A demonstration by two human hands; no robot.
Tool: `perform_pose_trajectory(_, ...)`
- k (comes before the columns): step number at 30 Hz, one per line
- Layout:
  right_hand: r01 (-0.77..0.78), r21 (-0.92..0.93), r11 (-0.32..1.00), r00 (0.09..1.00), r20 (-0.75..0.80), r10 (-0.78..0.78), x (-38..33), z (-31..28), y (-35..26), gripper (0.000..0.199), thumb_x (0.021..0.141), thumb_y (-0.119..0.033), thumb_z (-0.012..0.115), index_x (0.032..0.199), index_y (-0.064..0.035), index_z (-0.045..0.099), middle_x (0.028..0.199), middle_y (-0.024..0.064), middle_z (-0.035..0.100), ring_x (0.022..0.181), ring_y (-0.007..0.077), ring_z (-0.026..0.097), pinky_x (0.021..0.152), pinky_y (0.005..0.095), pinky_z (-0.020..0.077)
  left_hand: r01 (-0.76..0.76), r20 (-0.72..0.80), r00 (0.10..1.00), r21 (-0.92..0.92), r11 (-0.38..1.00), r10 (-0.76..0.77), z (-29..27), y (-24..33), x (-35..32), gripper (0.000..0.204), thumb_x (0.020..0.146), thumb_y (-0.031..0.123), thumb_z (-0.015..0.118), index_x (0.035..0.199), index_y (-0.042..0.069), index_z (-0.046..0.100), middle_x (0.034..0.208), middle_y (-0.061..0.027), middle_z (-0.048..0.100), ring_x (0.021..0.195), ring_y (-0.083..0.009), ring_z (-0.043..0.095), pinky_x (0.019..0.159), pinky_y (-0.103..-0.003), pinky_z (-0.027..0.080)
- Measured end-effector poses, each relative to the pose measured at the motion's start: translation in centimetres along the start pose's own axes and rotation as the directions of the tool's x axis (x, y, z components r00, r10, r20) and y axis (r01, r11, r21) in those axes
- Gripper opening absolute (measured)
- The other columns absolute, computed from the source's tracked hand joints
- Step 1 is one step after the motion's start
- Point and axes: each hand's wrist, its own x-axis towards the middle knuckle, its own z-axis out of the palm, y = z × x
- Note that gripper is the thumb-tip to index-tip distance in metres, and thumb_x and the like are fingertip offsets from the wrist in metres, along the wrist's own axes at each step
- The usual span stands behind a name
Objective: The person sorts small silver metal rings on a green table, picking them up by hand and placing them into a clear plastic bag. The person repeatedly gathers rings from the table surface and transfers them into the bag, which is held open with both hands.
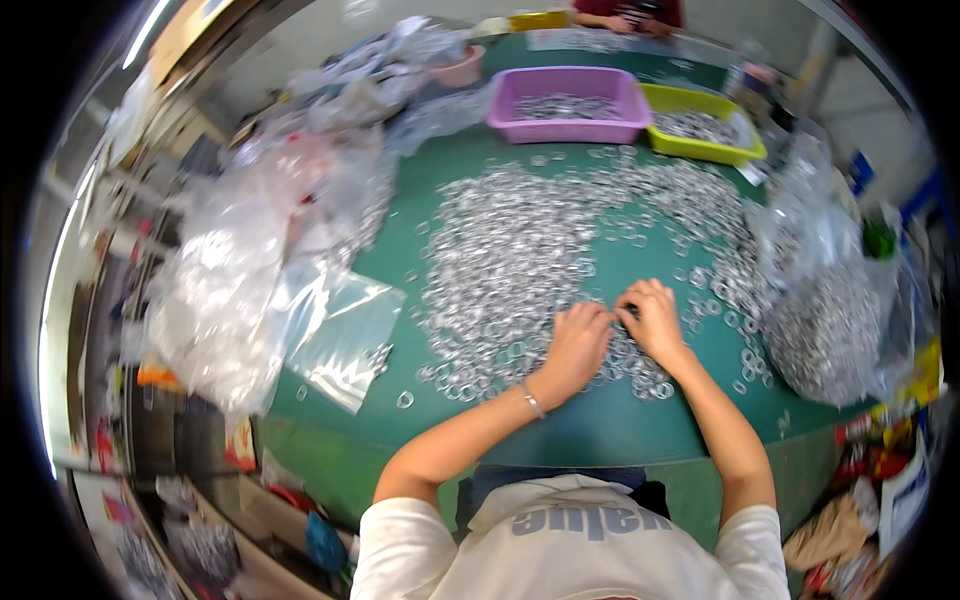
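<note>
Many small silvery metal rings [510,240] lie spread in a thick layer on the green tabletop [600,425]. Over the near edge of this spread, my left hand [578,348] is closed, fingers bent and tips drawn together. My right hand [654,320] meets it from the right, also closed in a pinch, its fingertips almost touching the left ones. Whatever sits between the fingertips is too small and hidden to make out. Loose rings lie under and around both hands. A bracelet [533,401] circles my left wrist.
Behind the rings stand a purple basin [570,131] and a yellow-green basin [710,151], both holding small metal parts. Clear plastic bags [225,270] crowd the left side, with a flat one [340,330] nearer. A full bag of rings [830,330] bulges at right. Another person [630,14] sits across.
</note>
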Motion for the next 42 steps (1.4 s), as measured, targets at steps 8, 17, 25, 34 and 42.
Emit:
perform_pose_trajectory(8, -0.169, 0.534, 0.829, 0.985, 0.069, 0.157, -1.0, -2.9, -4.5, 0.004, 0.076, -0.003, 0.064, 0.079, -0.0020, 0.066, 0.074, 0.0031, 0.058, 0.067, 0.0131, 0.046, 0.064, 0.0270, 0.0375, 0.364, 0.151, 0.905, -0.759, 0.540, -0.398, -0.2, 0.8, -1.3, 0.027, 0.089, 0.012, 0.057, 0.111, -0.002, 0.056, 0.084, -0.0072, 0.062, 0.068, -0.0114, 0.057, 0.058, -0.023, 0.044)
perform_pose_trajectory(17, -0.150, 0.534, 0.832, 0.979, 0.196, 0.051, -3.7, -4.7, -5.7, 0.019, 0.081, -0.002, 0.057, 0.100, 0.0001, 0.061, 0.096, 0.0078, 0.057, 0.086, 0.0171, 0.053, 0.078, 0.0268, 0.0404, 0.512, 0.115, 0.792, -0.660, 0.550, -0.599, -7.9, -0.9, -6.4, 0.020, 0.090, 0.008, 0.052, 0.104, -0.004, 0.060, 0.085, -0.0090, 0.067, 0.071, -0.0104, 0.063, 0.062, -0.022, 0.049)
perform_pose_trajectory(25, -0.030, 0.094, 0.995, 0.999, 0.034, 0.027, -7.1, -7.3, 0.1, 0.025, 0.075, -0.004, 0.064, 0.099, -0.0016, 0.061, 0.113, 0.0125, 0.055, 0.111, 0.0306, 0.048, 0.094, 0.0379, 0.0344, 0.590, -0.520, 0.733, 0.167, 0.790, -0.439, -15.6, -10.4, -15.4, 0.008, 0.072, 0.004, 0.068, 0.078, 0.001, 0.063, 0.089, -0.0158, 0.060, 0.086, -0.0320, 0.054, 0.078, -0.040, 0.044)
perform_pose_trajectory(34, -0.044, 0.142, 0.989, 0.968, 0.252, 0.007, -8.3, -6.2, 0.9, 0.046, 0.081, -0.027, 0.062, 0.121, -0.0050, 0.054, 0.138, 0.0152, 0.039, 0.130, 0.0337, 0.031, 0.110, 0.0457, 0.0166, 0.412, -0.386, 0.855, 0.102, 0.905, -0.346, -12.0, -2.8, -11.6, 0.023, 0.073, 0.001, 0.067, 0.096, 0.004, 0.063, 0.107, -0.0157, 0.051, 0.102, -0.0312, 0.048, 0.087, -0.041, 0.040)
perform_pose_trajectory(42, 0.039, 0.089, 0.995, 0.968, 0.243, -0.060, -12.4, -6.4, -2.3, 0.060, 0.074, -0.029, 0.070, 0.126, -0.0064, 0.049, 0.139, 0.0157, 0.035, 0.132, 0.0352, 0.027, 0.109, 0.0487, 0.0188, 0.075, 0.157, 0.983, 0.144, 0.987, -0.098, 0.0, 3.4, -5.0, 0.061, 0.082, 0.020, 0.064, 0.135, 0.006, 0.036, 0.144, -0.0202, 0.024, 0.134, -0.0418, 0.020, 0.105, -0.056, 0.020)
